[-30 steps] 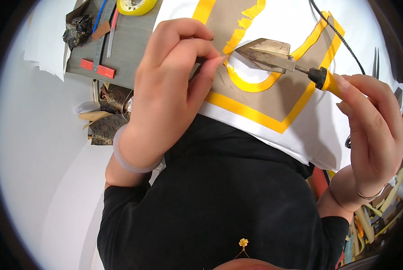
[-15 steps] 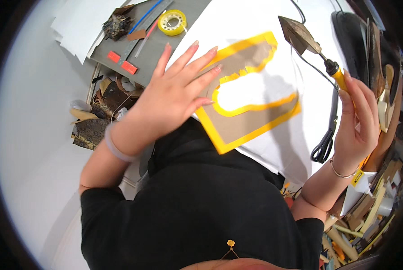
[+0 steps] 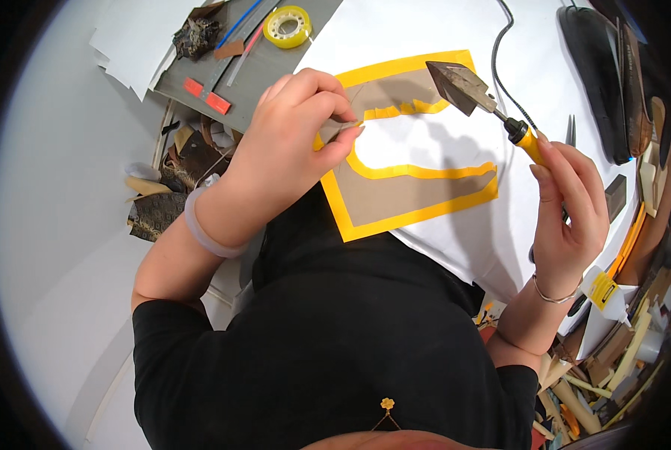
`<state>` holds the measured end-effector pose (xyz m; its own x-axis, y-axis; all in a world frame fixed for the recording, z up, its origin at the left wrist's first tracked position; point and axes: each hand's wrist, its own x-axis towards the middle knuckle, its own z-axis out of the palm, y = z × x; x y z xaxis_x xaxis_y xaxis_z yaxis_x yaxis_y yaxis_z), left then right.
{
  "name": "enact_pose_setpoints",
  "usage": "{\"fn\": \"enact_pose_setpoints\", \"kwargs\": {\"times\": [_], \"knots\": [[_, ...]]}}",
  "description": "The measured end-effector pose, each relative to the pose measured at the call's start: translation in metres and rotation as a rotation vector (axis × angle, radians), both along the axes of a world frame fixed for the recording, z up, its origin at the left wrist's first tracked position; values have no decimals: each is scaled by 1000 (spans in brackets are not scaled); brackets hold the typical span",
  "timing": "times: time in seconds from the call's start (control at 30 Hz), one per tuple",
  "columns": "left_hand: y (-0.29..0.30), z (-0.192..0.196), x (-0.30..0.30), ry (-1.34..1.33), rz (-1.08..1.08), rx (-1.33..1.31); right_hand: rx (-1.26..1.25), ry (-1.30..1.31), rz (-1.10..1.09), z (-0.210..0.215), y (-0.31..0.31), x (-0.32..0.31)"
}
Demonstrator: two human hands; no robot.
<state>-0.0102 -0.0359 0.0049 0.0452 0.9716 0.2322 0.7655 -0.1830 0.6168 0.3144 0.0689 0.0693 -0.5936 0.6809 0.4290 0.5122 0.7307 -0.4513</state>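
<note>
A flat taupe piece [image 3: 418,199] with yellow strips along its outer edges and around its U-shaped cutout lies on the white sheet [image 3: 395,30]. Notched yellow tabs line the cutout's upper side. My left hand [image 3: 294,124] pinches thumb and fingers together at the yellow edge by the cutout's closed left end. Wrapped by my right hand's fingers [image 3: 575,210] is the yellow handle of a trowel-shaped tool [image 3: 463,88]. Its pointed metal blade tilts up to the left, above the piece's upper right part. Scissors [image 3: 571,131] lie partly hidden behind my right hand.
A dark cord [image 3: 504,45] runs down the sheet toward the tool. At the upper left, a roll of yellow tape [image 3: 287,27] and rulers [image 3: 223,71] rest on a grey surface. A black case-like object [image 3: 594,75] stands right. Scraps [image 3: 575,405] pile up at the lower right.
My left hand has gone from spread flat over the piece to a pinch at its inner edge. The tool has moved left and down over the piece, which has turned slightly.
</note>
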Motion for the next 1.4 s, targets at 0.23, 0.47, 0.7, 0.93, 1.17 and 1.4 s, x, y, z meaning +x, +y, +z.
{"fn": "enact_pose_setpoints", "kwargs": {"times": [0.23,0.47,0.7,0.93,1.17,1.4], "knots": [[6,-6,-7,-107,-55,-29,-75,-36,77,-7,0,-7],[9,-7,-12,-84,-108,-15,-118,-120,158,-11,0,-16],[11,-9,-13,-94,-122,-16,-146,-192,217,-10,1,-21],[15,-5,-14,-93,-119,-97,-136,-230,250,-7,6,-23],[24,1,-22,-240,-202,-188,-158,-228,260,-10,10,-25],[26,2,-23,-248,-209,-161,-197,-295,295,-1,15,-29]]}}
